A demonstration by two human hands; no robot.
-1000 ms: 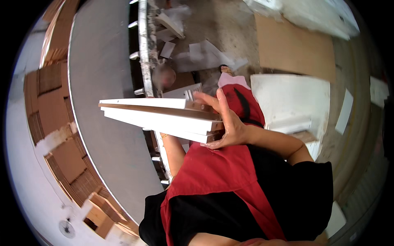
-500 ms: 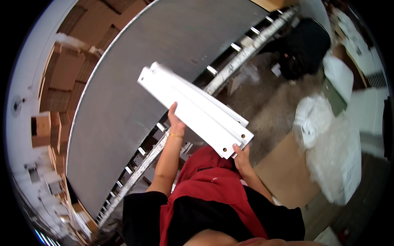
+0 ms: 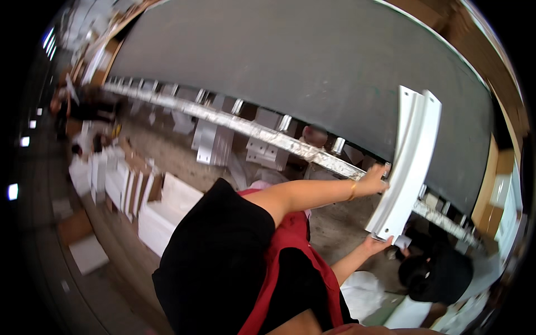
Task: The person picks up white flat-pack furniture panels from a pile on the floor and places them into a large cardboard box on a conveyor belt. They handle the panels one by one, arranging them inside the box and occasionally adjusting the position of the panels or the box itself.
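**Steady the white panels at the conveyor**

You hold a bundle of long white panels (image 3: 410, 162) on end, tilted slightly, in front of the wide grey conveyor belt (image 3: 312, 72) and just above its metal side rail (image 3: 262, 134). Your left hand (image 3: 375, 174), with a gold bracelet at the wrist, grips the bundle's edge about midway up, fingers closed round it. Your right hand (image 3: 375, 243) cups the lower end from beneath, palm up and partly open. There look to be 2 or 3 panels stacked face to face.

Keep the lower hand square under the end so no panel slides out. Another person (image 3: 432, 271) crouches close by, so swing wide of them.
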